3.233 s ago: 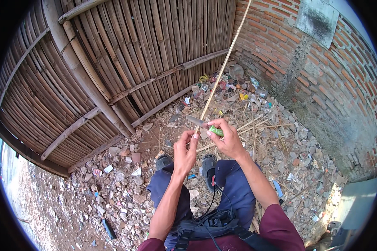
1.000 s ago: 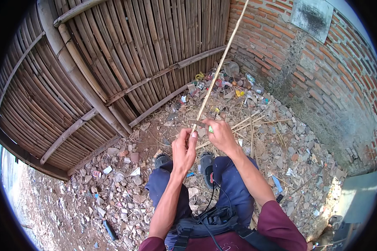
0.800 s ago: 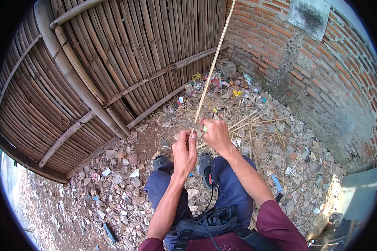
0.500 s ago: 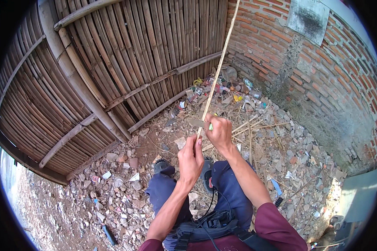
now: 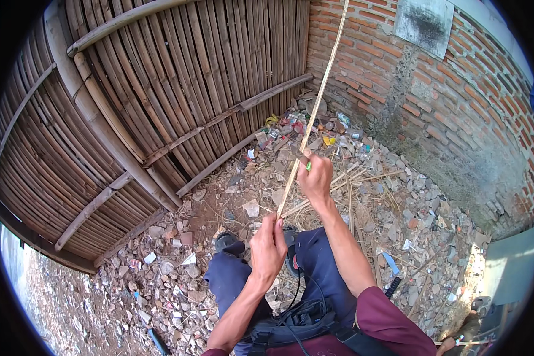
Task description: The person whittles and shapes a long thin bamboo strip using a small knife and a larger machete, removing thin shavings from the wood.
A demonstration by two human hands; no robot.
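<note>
Beside a fence of brown upright bamboo slats (image 5: 190,77) at left, a person's bare left hand (image 5: 268,246) pinches the near end of a long, narrow, straw-coloured strip (image 5: 291,180), apparently split bamboo, between thumb and fingers. The strip slants up and away to the right over rubble-strewn ground, its far end out of view. It looks light and springy: stiff along its length, yet likely to flex and whip at the unsupported far end. Its surface may be smooth enough to slide through a loose hold, and its cut edges could splinter. The near end, gripped well clear of steel, seems the sensible place to hold it.

Just right of the strip, the right hand (image 5: 315,178) is closed around the green handle of a small metal-bladed knife (image 5: 308,167); the blurred blade appears to lie across the strip, though contact cannot be confirmed. At far right, a weathered red brick wall (image 5: 457,113) carries a stained whitish panel (image 5: 424,25). No brand, label or writing is legible anywhere.
</note>
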